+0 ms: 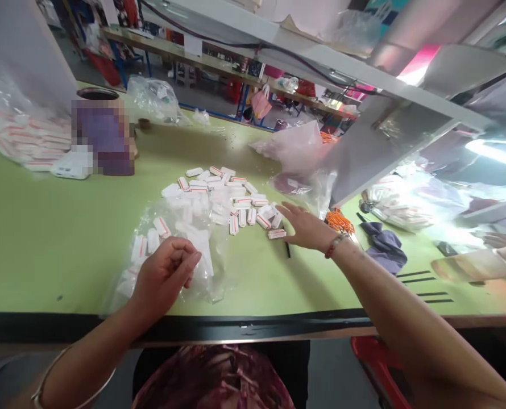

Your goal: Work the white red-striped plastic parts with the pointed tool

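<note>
A heap of small white pieces with red stripes (231,199) lies on the green table (44,238). My right hand (306,226) lies flat with fingers stretched out, its fingertips at the heap's right edge beside one loose piece (277,233). My left hand (165,275) is curled with fingers pinched together over a clear plastic bag (171,250) that holds more white pieces. What the pinch holds is hidden.
A purple container (103,139) and bagged white pieces (23,136) stand at the back left. Clear bags (304,165), orange bands (340,220) and a dark cloth (385,247) lie to the right. Another person's arm (478,264) rests at far right.
</note>
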`<state>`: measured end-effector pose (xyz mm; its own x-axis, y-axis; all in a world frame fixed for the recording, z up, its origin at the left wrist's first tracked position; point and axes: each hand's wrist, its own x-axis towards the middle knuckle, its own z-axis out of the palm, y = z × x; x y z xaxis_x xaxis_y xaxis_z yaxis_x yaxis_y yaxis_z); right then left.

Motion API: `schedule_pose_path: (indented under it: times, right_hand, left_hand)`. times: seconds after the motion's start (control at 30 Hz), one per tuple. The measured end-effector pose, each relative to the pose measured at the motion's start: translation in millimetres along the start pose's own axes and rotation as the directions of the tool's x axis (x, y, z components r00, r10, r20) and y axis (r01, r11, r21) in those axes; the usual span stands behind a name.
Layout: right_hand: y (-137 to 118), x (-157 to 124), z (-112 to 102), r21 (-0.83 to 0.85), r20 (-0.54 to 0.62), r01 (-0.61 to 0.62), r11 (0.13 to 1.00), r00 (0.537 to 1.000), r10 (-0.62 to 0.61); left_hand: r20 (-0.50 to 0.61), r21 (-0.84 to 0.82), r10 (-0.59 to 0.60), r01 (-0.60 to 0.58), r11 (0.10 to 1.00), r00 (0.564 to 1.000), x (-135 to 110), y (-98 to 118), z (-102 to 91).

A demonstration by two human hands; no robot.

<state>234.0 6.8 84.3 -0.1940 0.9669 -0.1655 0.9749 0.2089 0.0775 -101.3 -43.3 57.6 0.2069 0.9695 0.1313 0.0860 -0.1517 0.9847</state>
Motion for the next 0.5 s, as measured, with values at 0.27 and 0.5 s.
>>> schedule_pose_path:
  times: [0.27, 0.5]
  right_hand:
    - [-18.3, 37.0, 27.1, -0.011, -0.018, 0.118, 0.993, 0.993, -0.119]
    - [-47.1, 27.5, 25.0, -0.057, -0.109, 0.19, 0.98, 0.975, -0.195]
  left_hand:
    - [-0.018, -0.021, -0.036, 0.035, 0.999, 0.999, 3.7, -9.1, -2.8]
    - [0.003, -0.015, 0.038, -0.038, 0.999, 0.999, 3.9, -13.1, -1.3]
